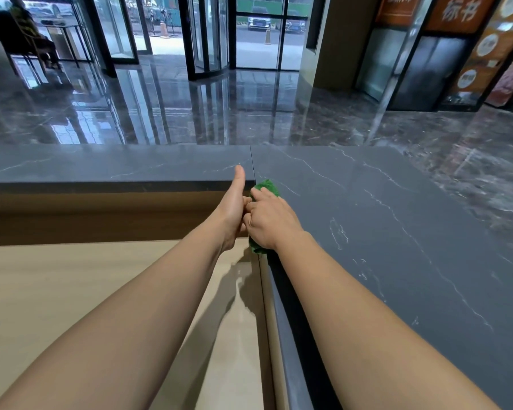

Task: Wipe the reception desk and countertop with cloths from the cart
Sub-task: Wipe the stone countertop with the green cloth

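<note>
Green cloth [267,187] is seen at the inner corner of the dark marble countertop [382,232], draped over its edge above the pale lower desk [71,276]. The cloth is gripped by the right hand [271,221], fingers curled over it, index finger laid along the top. The left hand [233,208] is pressed against the right, thumb straight, pointed forward. Its fingers are hidden, so its grip cannot be told.

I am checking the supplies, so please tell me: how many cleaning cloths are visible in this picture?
1. The green cloth lies on the dark countertop at its inner corner, under the right hand; the left hand is beside it. Others may be hidden.
</note>
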A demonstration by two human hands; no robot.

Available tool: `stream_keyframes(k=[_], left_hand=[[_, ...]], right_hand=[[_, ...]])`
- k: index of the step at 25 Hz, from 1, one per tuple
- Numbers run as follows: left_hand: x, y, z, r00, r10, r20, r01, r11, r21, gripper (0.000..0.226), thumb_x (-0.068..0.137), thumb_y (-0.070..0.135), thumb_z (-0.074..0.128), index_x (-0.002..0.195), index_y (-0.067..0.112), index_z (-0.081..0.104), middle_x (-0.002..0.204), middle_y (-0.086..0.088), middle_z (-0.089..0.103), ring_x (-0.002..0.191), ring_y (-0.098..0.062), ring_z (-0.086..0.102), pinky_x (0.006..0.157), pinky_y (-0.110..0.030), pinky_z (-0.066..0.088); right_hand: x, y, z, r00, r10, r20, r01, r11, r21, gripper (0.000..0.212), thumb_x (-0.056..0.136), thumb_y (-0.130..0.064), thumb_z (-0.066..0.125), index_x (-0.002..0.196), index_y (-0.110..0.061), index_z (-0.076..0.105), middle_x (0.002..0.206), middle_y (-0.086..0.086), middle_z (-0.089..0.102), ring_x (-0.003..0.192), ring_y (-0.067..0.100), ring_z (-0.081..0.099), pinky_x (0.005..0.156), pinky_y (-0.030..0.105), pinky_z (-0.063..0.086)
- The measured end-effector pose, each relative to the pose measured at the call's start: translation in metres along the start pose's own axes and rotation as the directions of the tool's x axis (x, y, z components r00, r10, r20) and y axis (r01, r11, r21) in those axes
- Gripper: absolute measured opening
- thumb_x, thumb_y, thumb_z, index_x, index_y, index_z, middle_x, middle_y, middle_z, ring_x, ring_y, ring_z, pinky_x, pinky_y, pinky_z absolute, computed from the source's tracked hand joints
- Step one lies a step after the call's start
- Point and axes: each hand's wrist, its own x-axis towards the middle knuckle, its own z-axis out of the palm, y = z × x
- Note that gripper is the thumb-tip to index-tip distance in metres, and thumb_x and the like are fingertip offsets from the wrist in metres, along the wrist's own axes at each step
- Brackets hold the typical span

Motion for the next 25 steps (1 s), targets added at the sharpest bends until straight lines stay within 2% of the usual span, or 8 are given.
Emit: stream_keyframes(k=[7, 12, 14, 16, 18, 19, 23, 25], left_hand=[[-0.050, -0.018, 0.013, 0.999, -0.004, -0.046, 0.007, 0.997, 0.076, 0.114, 0.072, 0.091, 0.018, 0.114, -0.004, 0.065, 0.115, -0.021, 0.067, 0.109, -0.033, 0.063, 0.103, -0.044, 0.044], [-0.093, -0.040, 0.025, 0.992, -0.007, -0.127, 0.017, 0.997, 0.076, 0.127, 0.056, 0.098, 0.023, 0.118, -0.006, 0.061, 0.121, -0.026, 0.060, 0.114, -0.035, 0.061, 0.101, -0.043, 0.046], [-0.115, -0.049, 0.032, 0.991, -0.011, -0.130, 0.021, 0.997, 0.073, 0.128, 0.051, 0.100, 0.025, 0.115, -0.004, 0.062, 0.114, -0.020, 0.062, 0.105, -0.034, 0.061, 0.100, -0.044, 0.045], [-0.139, -0.058, 0.039, 0.992, -0.011, -0.126, 0.023, 0.995, 0.092, 0.119, 0.051, 0.101, 0.024, 0.101, 0.001, 0.066, 0.103, -0.019, 0.060, 0.093, -0.035, 0.059, 0.094, -0.043, 0.049], [-0.164, -0.063, 0.048, 0.991, 0.009, -0.133, 0.009, 0.991, 0.130, 0.103, 0.065, 0.095, 0.016, 0.072, 0.002, 0.060, 0.075, -0.023, 0.053, 0.070, -0.034, 0.055, 0.070, -0.034, 0.049], [-0.176, -0.066, 0.054, 0.989, 0.026, -0.145, -0.005, 0.990, 0.141, 0.094, 0.073, 0.091, 0.012, 0.063, 0.007, 0.054, 0.065, -0.017, 0.048, 0.060, -0.027, 0.049, 0.063, -0.031, 0.043], [-0.215, -0.080, 0.071, 0.986, 0.044, -0.160, -0.022, 0.991, 0.135, 0.091, 0.082, 0.082, 0.009, 0.053, 0.009, 0.054, 0.050, -0.007, 0.045, 0.044, -0.018, 0.047, 0.054, -0.028, 0.038], [-0.230, -0.087, 0.077, 0.987, 0.038, -0.159, -0.018, 0.992, 0.124, 0.094, 0.083, 0.081, 0.009, 0.049, 0.009, 0.059, 0.050, -0.007, 0.048, 0.046, -0.019, 0.050, 0.055, -0.028, 0.039]], right_hand=[[-0.054, -0.010, 0.006, 0.998, -0.051, -0.045, 0.050, 0.999, -0.014, 0.041, 0.100, -0.028, 0.033, 0.128, -0.013, 0.060, 0.145, 0.005, 0.039, 0.140, 0.023, 0.027, 0.114, 0.041, 0.025], [-0.102, -0.017, 0.009, 0.994, -0.103, -0.045, 0.102, 0.995, -0.017, 0.040, 0.100, -0.030, 0.033, 0.120, -0.013, 0.063, 0.132, 0.005, 0.046, 0.131, 0.023, 0.033, 0.110, 0.043, 0.029], [-0.125, -0.019, 0.010, 0.990, -0.129, -0.049, 0.128, 0.991, -0.034, 0.041, 0.100, -0.031, 0.032, 0.117, -0.013, 0.064, 0.125, 0.004, 0.047, 0.126, 0.022, 0.035, 0.108, 0.042, 0.030], [-0.147, -0.023, 0.012, 0.986, -0.156, -0.055, 0.154, 0.988, -0.032, 0.041, 0.100, -0.031, 0.032, 0.117, -0.012, 0.065, 0.122, 0.004, 0.048, 0.124, 0.022, 0.037, 0.108, 0.042, 0.030], [-0.166, -0.026, 0.014, 0.984, -0.172, -0.049, 0.171, 0.985, -0.018, 0.042, 0.100, -0.031, 0.032, 0.119, -0.012, 0.064, 0.125, 0.004, 0.049, 0.126, 0.022, 0.036, 0.110, 0.042, 0.029], [-0.176, -0.027, 0.015, 0.983, -0.180, -0.046, 0.180, 0.984, -0.010, 0.042, 0.100, -0.031, 0.032, 0.119, -0.013, 0.064, 0.126, 0.004, 0.049, 0.128, 0.023, 0.035, 0.111, 0.043, 0.029], [-0.214, -0.028, 0.018, 0.971, -0.233, -0.058, 0.233, 0.972, -0.011, 0.040, 0.100, -0.030, 0.032, 0.118, -0.013, 0.063, 0.123, 0.005, 0.050, 0.126, 0.023, 0.037, 0.109, 0.043, 0.030], [-0.230, -0.028, 0.020, 0.963, -0.262, -0.063, 0.262, 0.965, -0.007, 0.039, 0.100, -0.030, 0.032, 0.117, -0.013, 0.063, 0.121, 0.005, 0.050, 0.125, 0.023, 0.037, 0.108, 0.043, 0.031]])
